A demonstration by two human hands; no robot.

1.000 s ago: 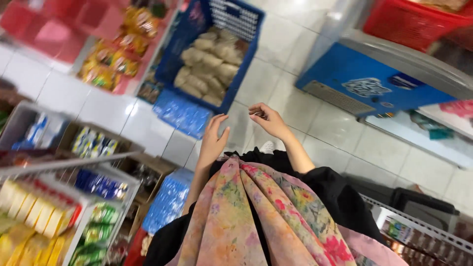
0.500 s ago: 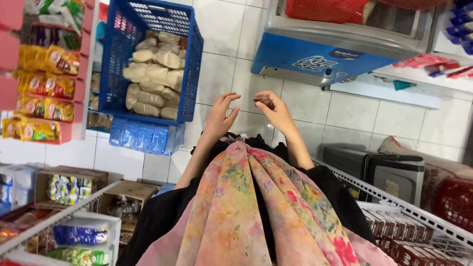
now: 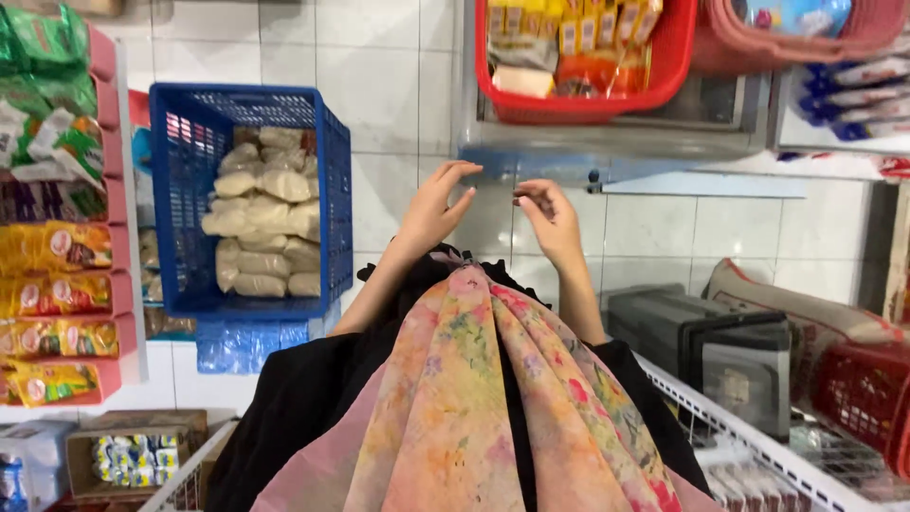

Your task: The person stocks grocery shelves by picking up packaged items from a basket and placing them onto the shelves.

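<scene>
head view, hands: the left hand and the right hand are raised side by side over the white tiled floor, near each other but apart.
left hand: fingers spread and loosely curled, palm turned inward, nothing in it.
right hand: fingertips drawn together as if pinching something very small; whether anything sits between them I cannot tell.
what the hands are nearest to: the top of the floral scarf, pink and yellow, which hangs down the person's front over a black garment; the hands are just above its upper fold and not touching it.
doing it well: a judgement only — fine fingertip work held in mid-air goes better with elbows tucked in and the hands close to the body.
around, left: a blue crate of pale filled bags, and a pink rack of yellow snack packets.
around, top: a red basket of packets on a freezer chest.
around, right: a dark box-shaped appliance on a white wire shelf.
in the way: nothing lies between the hands.
</scene>
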